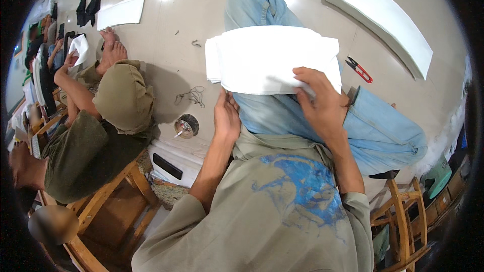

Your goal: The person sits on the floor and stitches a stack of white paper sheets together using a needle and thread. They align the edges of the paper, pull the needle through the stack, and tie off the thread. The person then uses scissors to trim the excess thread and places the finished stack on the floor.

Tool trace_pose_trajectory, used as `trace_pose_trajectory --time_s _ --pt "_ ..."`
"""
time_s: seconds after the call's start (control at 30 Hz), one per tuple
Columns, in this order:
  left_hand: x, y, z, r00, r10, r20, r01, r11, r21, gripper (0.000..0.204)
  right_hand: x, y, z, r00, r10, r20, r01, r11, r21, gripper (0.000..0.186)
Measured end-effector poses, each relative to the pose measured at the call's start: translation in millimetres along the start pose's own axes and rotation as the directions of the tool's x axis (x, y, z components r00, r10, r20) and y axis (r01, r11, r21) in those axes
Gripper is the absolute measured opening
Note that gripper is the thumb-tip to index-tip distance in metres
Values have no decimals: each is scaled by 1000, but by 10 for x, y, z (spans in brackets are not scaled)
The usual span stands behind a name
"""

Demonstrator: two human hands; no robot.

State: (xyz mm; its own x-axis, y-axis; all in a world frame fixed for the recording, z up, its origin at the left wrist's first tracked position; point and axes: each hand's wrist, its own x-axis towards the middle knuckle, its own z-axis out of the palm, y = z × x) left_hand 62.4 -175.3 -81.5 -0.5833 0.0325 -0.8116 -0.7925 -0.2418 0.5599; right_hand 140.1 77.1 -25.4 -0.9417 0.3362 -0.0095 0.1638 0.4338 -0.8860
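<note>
Across my lap, on the light blue jeans (388, 131), lies a stack of folded white cloth pieces (272, 58), their layered edges showing at the left. My left hand (227, 118) is at the stack's near left corner, thumb stretched up and the other fingers partly hidden beside the cloth's edge; it does not visibly grip it. Over the near right part of the stack is my right hand (320, 98), its thumb and bent forefinger apart with nothing seen between them. Whether its fingertips touch the cloth is hard to tell.
Red-handled thread snips (359, 70) lie on the tiled floor, below a long white stack (378, 17). A round ashtray (186, 126), a tangle of thread (191, 97) and a black phone (167, 166) are at my left. Another person (101, 121) sits beyond them. Wooden frames (403, 216) stand behind me.
</note>
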Motion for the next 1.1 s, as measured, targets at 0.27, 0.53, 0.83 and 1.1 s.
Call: trace_pose_trajectory --time_s 0.27,0.53,0.83,1.1 --pt "243 310 313 998 48 35 -42 988 -150 43 118 152 -271 817 543 -196 -348 734 584 25" --pt "126 289 345 993 110 32 -108 992 -66 45 39 122 -180 929 -119 -350 41 974 -222 52" --pt "99 276 406 991 132 2 -132 989 69 52 28 170 -39 940 -231 -250 132 924 -359 55" --pt "91 281 439 993 122 3 -121 986 110 53 92 212 14 935 -246 -254 143 920 -365 61"
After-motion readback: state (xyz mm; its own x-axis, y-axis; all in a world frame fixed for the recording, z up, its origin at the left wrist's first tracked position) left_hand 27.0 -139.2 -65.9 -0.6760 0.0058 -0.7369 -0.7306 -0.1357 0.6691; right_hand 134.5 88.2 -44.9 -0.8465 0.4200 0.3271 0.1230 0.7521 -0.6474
